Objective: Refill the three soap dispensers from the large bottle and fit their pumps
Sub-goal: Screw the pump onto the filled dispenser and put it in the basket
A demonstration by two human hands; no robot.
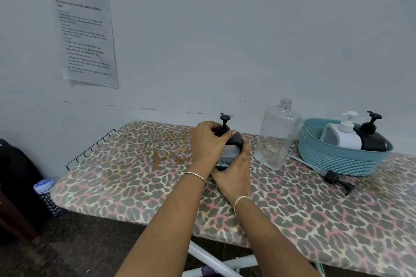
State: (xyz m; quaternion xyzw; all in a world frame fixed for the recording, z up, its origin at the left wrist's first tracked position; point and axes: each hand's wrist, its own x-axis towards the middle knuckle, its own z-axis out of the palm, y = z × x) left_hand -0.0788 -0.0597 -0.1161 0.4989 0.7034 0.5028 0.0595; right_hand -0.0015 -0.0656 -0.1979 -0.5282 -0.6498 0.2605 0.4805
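Note:
A dark grey soap dispenser (231, 150) with a black pump (224, 122) stands on the leopard-print board (126, 177). My left hand (208, 144) grips its top around the pump collar. My right hand (235, 175) holds its base from the near side. To the right stands the large clear bottle (278, 135), uncapped and almost empty. A teal basket (337, 159) at the far right holds a white dispenser (343, 135) and a black dispenser (371, 137), both with pumps on. A loose black pump (335, 180) with a long tube lies on the board before the basket.
The board is an ironing board with a wire rack (90, 148) at its left end, set against a pale wall. A printed sheet (83, 36) is taped to the wall. A water bottle (48, 198) stands on the floor to the left, beside a dark bag.

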